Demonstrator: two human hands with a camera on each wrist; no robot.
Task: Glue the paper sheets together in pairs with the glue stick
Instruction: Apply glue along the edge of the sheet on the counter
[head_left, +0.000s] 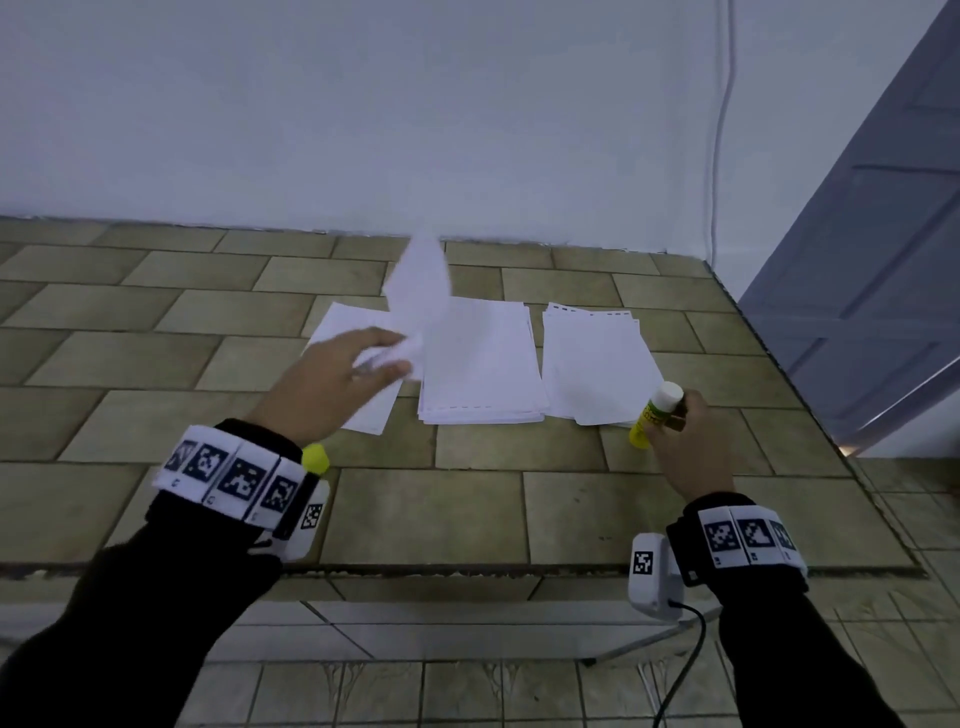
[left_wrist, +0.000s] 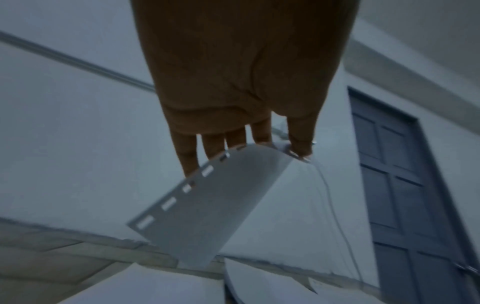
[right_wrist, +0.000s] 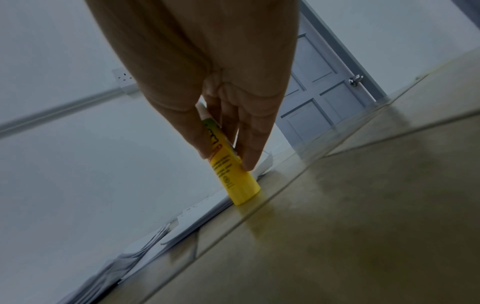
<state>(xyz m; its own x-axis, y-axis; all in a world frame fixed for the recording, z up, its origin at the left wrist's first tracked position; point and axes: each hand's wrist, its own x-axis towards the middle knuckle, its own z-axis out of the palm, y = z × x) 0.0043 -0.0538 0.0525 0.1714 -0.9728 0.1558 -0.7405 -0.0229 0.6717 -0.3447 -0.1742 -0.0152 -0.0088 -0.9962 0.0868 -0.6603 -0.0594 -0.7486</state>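
Head view: we are pinching a light, floppy punched sheet (head_left: 418, 291) by its corner in our left hand (head_left: 332, 384), while our right hand (head_left: 685, 447) is gripping the rigid glue stick (head_left: 655, 414) at mid-barrel.

Matt white paper sheets (head_left: 480, 358) and a glossy yellow plastic glue stick (right_wrist: 233, 176) are seen on a smooth, faintly reflective tan tiled table (head_left: 426, 514).

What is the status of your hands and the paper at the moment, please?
Left hand pinches one sheet, lifted. Right hand grips glue stick, base on tiled surface. Nothing in the way.
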